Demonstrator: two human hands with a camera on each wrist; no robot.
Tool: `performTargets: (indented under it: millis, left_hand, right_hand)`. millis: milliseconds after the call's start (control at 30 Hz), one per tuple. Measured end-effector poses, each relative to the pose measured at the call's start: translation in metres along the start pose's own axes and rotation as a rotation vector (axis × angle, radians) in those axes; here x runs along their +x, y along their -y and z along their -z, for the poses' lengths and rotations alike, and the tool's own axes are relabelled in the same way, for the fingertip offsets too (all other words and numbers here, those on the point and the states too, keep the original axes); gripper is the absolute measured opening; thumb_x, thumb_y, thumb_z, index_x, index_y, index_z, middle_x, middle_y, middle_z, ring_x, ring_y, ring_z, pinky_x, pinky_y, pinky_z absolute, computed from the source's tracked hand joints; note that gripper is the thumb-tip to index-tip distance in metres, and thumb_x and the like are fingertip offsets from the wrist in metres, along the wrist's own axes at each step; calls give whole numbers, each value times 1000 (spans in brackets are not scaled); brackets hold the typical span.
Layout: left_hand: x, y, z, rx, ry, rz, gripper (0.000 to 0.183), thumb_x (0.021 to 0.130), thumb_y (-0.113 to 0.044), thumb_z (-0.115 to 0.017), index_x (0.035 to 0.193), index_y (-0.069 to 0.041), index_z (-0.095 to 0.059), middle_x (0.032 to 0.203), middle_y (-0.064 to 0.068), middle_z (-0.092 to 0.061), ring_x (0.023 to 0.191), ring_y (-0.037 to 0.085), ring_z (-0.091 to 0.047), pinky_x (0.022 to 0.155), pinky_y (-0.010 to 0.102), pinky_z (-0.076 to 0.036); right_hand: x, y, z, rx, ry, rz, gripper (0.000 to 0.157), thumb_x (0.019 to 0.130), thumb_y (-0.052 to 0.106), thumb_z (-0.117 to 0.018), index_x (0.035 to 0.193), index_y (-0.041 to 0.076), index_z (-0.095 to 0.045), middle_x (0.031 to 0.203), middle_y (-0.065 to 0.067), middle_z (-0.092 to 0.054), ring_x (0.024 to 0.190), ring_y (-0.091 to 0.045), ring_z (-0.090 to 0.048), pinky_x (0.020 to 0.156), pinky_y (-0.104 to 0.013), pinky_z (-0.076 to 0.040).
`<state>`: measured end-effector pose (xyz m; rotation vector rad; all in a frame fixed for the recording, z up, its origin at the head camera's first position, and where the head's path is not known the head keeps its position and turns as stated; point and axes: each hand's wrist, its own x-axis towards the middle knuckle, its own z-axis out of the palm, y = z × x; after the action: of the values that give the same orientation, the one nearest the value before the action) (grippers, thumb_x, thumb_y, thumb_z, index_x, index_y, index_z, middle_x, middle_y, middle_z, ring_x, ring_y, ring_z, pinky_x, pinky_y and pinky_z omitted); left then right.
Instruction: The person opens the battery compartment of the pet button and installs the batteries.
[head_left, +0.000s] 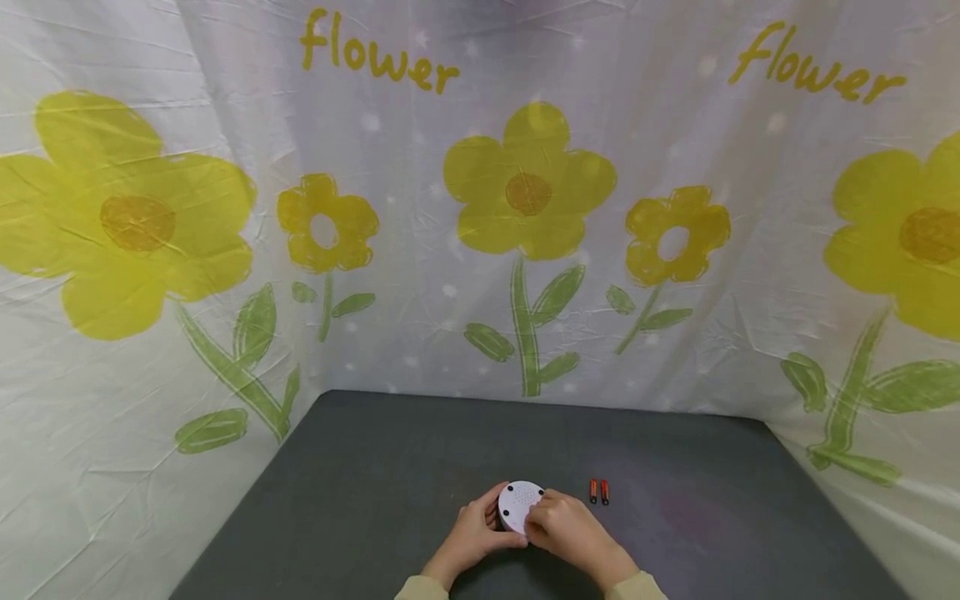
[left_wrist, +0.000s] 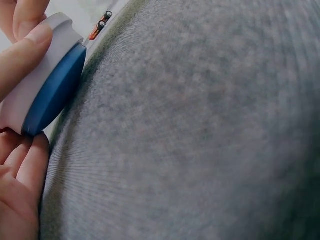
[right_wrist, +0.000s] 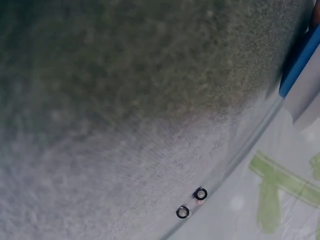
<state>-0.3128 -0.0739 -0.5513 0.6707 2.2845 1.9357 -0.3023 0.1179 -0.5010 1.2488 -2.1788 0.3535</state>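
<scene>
Head view: your left grip [head_left: 472, 531] clamps the white disc [head_left: 516, 502], right grip [head_left: 567, 528] at its 4 o'clock, can't tell if pinching; only wrist cams catch the blue underside [left_wrist: 57, 90].

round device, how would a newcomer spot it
Find the dark table before the flowered curtain. Low in the head view, between the left hand and right hand, is the round device. Its perforated white face and blue underside set it apart from the slim red batteries.
</scene>
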Motion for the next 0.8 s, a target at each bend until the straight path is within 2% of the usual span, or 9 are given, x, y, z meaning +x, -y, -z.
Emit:
performTargets:
  millis: [100,233,367,500,800]
  left_hand:
    - [1,-2,1,-13,4,-11,87,70,-17,-82,138,9,-33,135,25,-42,121,30,-44,91,31,-44]
    - [3,-5,1,-25,11,-10,86,72,-16,-81,139,8,-32,137,23,-41,122,29,-43,92,32,-43]
    - [3,-5,1,-38,14,9,86,72,-15,-81,139,8,-32,137,23,-40,123,30,-42,93,33,-43]
    - [3,-1,-1,-40,15,18,86,72,-13,-81,139,9,-31,137,25,-40,123,31,-41,93,32,-43]
    - [3,6,-1,-29,1,-19,85,71,-11,-81,137,12,-33,135,26,-41,120,32,-44,91,31,-44]
  right_hand:
    - [1,-2,1,29,18,-52,19,64,9,-78,75,14,-64,66,9,-56,60,-1,-43,50,-11,-36]
    - [1,-3,3,35,39,-106,29,66,12,-79,89,11,-61,75,3,-59,64,-3,-50,52,-14,-42]
    - [1,-4,4,18,33,-109,29,68,10,-77,90,12,-59,75,5,-58,65,-4,-51,52,-15,-43]
    - [-1,-3,3,50,22,-100,26,70,8,-75,92,12,-61,76,6,-58,67,-3,-52,54,-14,-44]
    - [-7,-1,2,70,2,-135,17,75,13,-74,90,14,-65,77,10,-56,67,0,-46,56,-12,-41]
